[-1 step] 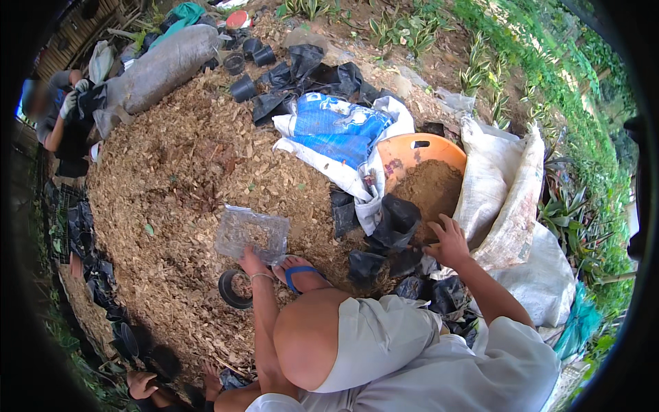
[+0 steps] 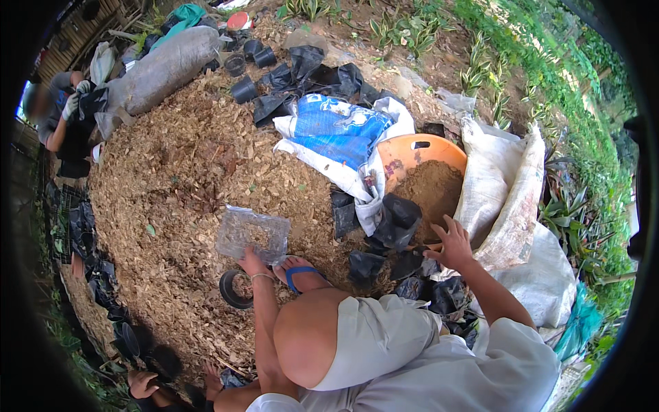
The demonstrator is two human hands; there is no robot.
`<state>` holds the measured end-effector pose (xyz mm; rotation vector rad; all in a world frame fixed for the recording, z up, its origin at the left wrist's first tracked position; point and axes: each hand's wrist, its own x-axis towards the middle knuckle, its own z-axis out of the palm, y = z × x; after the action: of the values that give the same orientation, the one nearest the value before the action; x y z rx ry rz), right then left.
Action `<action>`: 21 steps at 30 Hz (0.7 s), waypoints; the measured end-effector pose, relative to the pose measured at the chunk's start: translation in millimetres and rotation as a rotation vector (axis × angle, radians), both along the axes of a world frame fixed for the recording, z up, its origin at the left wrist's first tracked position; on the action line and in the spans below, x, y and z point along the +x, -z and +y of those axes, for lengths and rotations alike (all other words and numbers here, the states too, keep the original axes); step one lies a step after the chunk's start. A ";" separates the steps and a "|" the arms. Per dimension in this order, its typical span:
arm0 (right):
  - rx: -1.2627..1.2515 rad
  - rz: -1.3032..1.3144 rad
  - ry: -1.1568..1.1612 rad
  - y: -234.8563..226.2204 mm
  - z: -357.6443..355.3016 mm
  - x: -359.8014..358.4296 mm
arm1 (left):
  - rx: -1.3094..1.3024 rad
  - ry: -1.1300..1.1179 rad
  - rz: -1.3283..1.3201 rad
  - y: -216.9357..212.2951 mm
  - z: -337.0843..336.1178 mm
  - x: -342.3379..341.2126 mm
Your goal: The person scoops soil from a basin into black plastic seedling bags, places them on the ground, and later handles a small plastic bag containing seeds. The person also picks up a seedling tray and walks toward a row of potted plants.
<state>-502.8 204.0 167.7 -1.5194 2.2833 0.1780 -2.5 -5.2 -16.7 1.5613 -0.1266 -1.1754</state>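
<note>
My left hand [image 2: 252, 262] grips the near edge of a clear plastic container [image 2: 241, 230] with a little brown material in it, held over the wood shavings. Beside my left wrist lies a black round pot [image 2: 234, 289] with shavings inside. My right hand [image 2: 453, 246] has its fingers apart and holds nothing, at the near edge of an orange basin [image 2: 422, 148] of brown soil [image 2: 431, 189]. Black plastic planting bags [image 2: 396, 223] lie to the left of that hand, some apparently filled.
Wood shavings [image 2: 185, 226] spread widely to the left. A blue-and-white sack [image 2: 333, 130] adjoins the basin; white sacks [image 2: 491, 185] stand to its right. Small black pots [image 2: 244, 89] lie farther back. A gloved person [image 2: 62, 113] works at far left; another person's hand [image 2: 142, 384] shows at lower left.
My right hand has shifted very slightly toward me. My left hand and the clear container stay in place.
</note>
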 end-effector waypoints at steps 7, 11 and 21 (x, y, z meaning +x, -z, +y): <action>0.466 0.219 -0.042 22.6 88.2 -88.9 | 0.214 0.091 -0.572 -29.4 -6.0 -25.1; 0.533 0.436 0.183 27.9 151.8 -157.5 | 0.062 0.195 -0.604 -35.1 -4.6 -27.7; 0.525 0.756 0.593 -96.9 224.0 -294.6 | 0.406 0.394 -0.917 -35.0 -6.4 -42.5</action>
<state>-797.4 428.0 264.5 -0.4993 2.7883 1.2277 -45.0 -11.6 18.2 2.4255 -0.8711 -0.6964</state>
